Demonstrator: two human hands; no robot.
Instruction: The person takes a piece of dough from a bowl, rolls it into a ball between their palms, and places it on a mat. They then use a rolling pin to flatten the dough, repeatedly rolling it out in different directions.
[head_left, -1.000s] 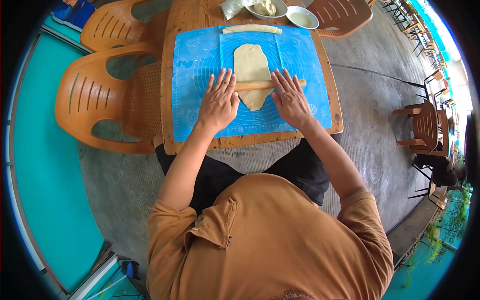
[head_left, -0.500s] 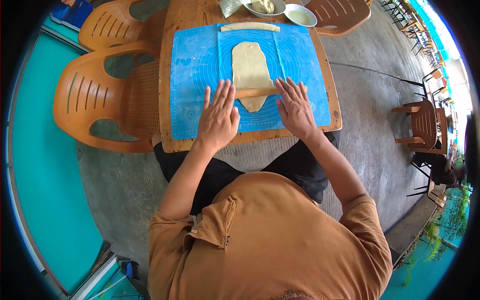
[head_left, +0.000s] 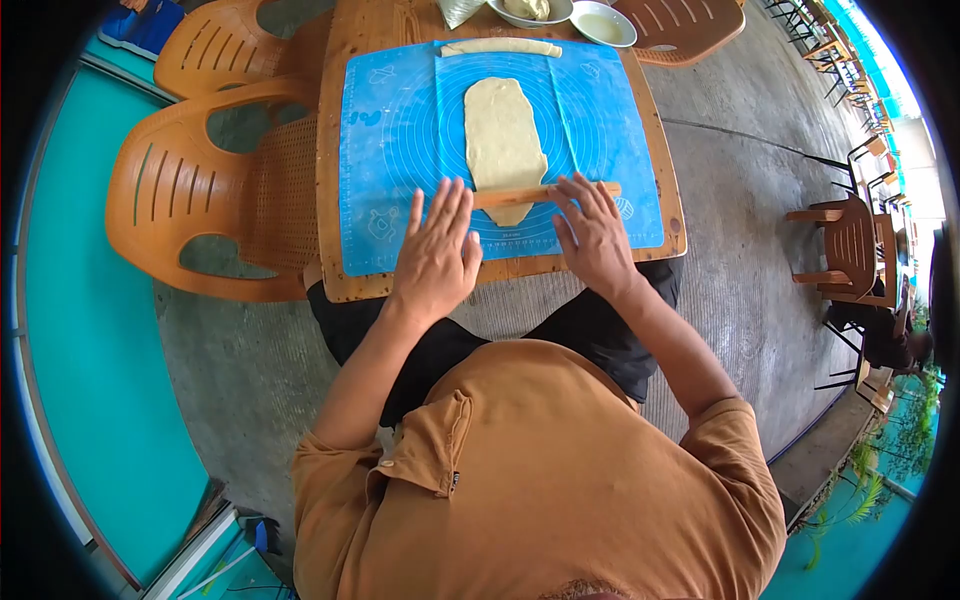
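A wooden rolling pin [head_left: 510,196] lies crosswise over the lower part of a flat, elongated sheet of dough [head_left: 503,135]. On the pin's left end rests my left hand [head_left: 436,245], fingers stretched out and the thumb apart. My right hand [head_left: 596,235] lies over the pin's right part, also with straight fingers, and the pin's tip shows beyond it. Beneath the dough is a blue baking mat [head_left: 390,140] with printed circles. Along the mat's far edge sits a rolled-up strip of dough [head_left: 500,47].
Past the mat on the wooden table [head_left: 375,25] stand a bowl holding dough [head_left: 530,12], a shallow bowl of pale liquid [head_left: 603,25] and a plastic bag [head_left: 460,10]. Orange chairs [head_left: 190,190] line the left side; another chair [head_left: 685,28] is at the far right.
Both hands and the rolling pin have moved toward me, down the dough sheet. More of the dough shows above the pin.
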